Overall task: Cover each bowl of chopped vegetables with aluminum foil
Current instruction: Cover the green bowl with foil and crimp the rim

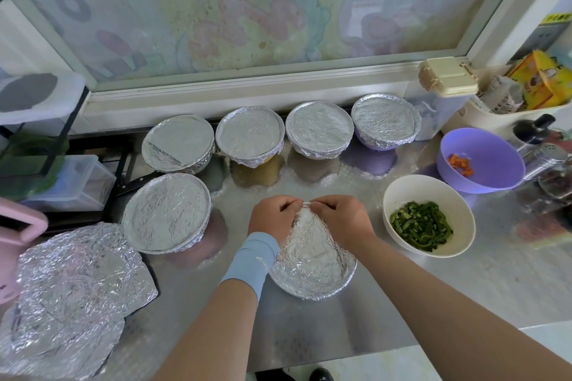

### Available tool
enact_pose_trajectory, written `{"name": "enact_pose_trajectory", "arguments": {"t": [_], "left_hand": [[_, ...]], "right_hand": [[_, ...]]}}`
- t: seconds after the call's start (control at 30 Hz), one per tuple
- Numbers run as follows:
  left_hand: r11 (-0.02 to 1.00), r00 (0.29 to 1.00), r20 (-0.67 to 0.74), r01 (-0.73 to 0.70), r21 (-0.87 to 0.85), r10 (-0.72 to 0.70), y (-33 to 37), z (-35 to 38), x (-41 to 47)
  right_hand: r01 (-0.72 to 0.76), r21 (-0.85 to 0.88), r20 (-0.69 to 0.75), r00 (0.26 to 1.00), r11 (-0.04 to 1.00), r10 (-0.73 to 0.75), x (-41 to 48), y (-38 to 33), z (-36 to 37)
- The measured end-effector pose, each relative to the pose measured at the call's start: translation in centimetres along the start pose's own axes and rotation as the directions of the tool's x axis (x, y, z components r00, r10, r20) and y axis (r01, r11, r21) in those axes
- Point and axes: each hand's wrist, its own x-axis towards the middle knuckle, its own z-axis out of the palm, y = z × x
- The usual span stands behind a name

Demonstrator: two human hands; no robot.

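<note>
A bowl wrapped in crinkled foil (314, 263) sits at the front middle of the steel counter (340, 325). My left hand (272, 218) and my right hand (340, 219) pinch the foil's far edge at the bowl's far rim, fingertips almost meeting. Several foil-covered bowls stand behind: one at the left (167, 215) and a back row, from one at the row's left end (178, 142) to a purple one at the right end (385, 120). A white bowl of chopped green vegetables (428, 215) and a purple bowl with a few orange pieces (481, 161) stand uncovered at the right.
Loose crumpled foil sheets (77, 281) lie piled at the front left, beside a pink object (15, 244). A knife (136, 184) lies at the left. A cream-lidded container (445, 80), packets, a bottle and metal shakers (538, 151) crowd the right back corner.
</note>
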Motion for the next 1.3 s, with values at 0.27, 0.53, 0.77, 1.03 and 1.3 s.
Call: {"name": "enact_pose_trajectory", "arguments": {"t": [0.27,0.53,0.77,1.03,1.3], "left_hand": [[0.998,1.000,0.018,-0.015,0.060,0.014,0.1,0.3,-0.1],[0.998,0.999,0.040,0.027,0.056,-0.029,0.4,0.2,-0.2],[0.991,0.991,-0.022,0.131,0.004,-0.131,0.4,0.6,-1.3],[0.998,0.990,0.127,0.058,0.001,-0.058,1.6,0.3,-0.8],[0.998,0.996,0.076,0.036,0.053,-0.039,1.0,0.7,-0.6]], "right_hand": [[0.005,0.041,0.032,0.999,0.999,-0.006,0.0,0.0,0.1],[0.021,-0.062,0.052,0.999,0.998,-0.018,0.2,0.0,-0.1],[-0.034,-0.136,-0.047,0.999,0.990,0.028,-0.5,0.3,-1.0],[0.001,-0.094,-0.012,1.000,0.996,-0.002,-0.2,0.6,-0.9],[0.031,-0.135,0.037,0.999,0.990,-0.026,-0.5,0.5,-1.5]]}}
